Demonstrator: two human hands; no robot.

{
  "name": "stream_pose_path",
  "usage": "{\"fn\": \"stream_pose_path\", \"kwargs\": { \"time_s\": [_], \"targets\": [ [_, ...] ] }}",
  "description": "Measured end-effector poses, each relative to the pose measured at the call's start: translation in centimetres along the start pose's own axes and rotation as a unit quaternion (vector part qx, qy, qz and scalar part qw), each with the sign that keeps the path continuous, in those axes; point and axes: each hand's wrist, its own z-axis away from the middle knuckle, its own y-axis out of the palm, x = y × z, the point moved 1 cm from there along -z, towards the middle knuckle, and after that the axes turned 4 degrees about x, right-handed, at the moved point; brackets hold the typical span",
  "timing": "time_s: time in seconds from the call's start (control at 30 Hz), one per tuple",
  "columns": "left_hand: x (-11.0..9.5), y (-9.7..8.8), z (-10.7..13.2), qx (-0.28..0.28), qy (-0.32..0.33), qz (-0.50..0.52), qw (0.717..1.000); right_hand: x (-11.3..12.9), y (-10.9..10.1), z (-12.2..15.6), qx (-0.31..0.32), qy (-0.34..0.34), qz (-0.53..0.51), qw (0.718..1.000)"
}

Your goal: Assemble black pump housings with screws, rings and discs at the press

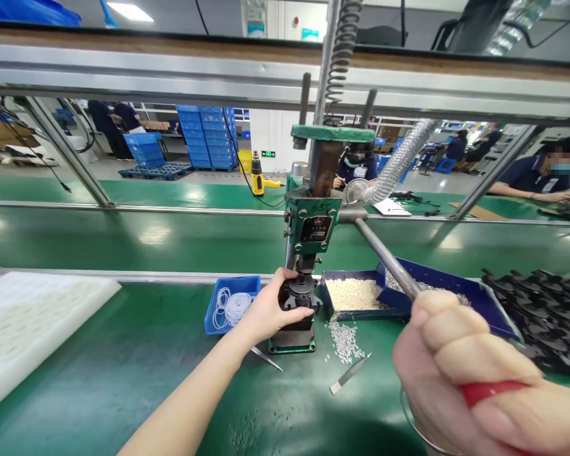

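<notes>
A green hand-operated arbor press (312,225) stands upright on the green bench. My left hand (270,304) curls round a black part (301,294) beneath the press ram, thumb in front and fingers behind. The part's far side is hidden. Close to the camera, my right hand (475,354) is wrapped around the press lever (389,256), and some red shows between its fingers. The lever slopes from the press head down to the right. Tweezers (350,373) lie in front of the press, beside a scatter of small metal rings (344,341).
Left of the press, a blue bin (218,326) holds white rings. Blue trays (356,313) of small parts sit to its right, beside piled black pieces (544,310). A white foam sheet (38,316) lies left. Beyond the metal rail (171,209), a heat gun (257,177) stands and people work.
</notes>
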Motion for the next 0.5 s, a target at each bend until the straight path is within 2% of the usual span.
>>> {"fn": "stream_pose_path", "kwargs": {
  "time_s": [0.1,0.17,0.27,0.33,0.4,0.5],
  "targets": [
    [0.1,0.0,-0.3,-0.003,0.0,-0.008,1.0,0.2,0.5,-1.5,-0.099,-0.093,-0.03,0.99],
    [0.0,0.1,-0.6,-0.012,0.003,-0.015,1.0,0.8,0.4,-3.5,-0.094,-0.121,-0.045,0.987],
    [-0.5,0.1,-0.3,-0.031,0.013,-0.014,0.999,1.9,-0.3,-7.2,-0.103,-0.083,-0.021,0.991],
    [-1.0,0.2,0.9,-0.043,0.023,-0.033,0.998,2.3,-1.2,-9.7,-0.132,-0.046,-0.006,0.99],
    [-1.3,0.8,3.3,-0.043,0.038,-0.074,0.996,1.9,-2.4,-11.6,-0.105,-0.051,-0.007,0.993],
    [-0.4,2.9,8.3,-0.013,0.05,-0.108,0.993,-0.8,-4.9,-12.3,0.01,-0.036,0.08,0.996]
  ]
}}
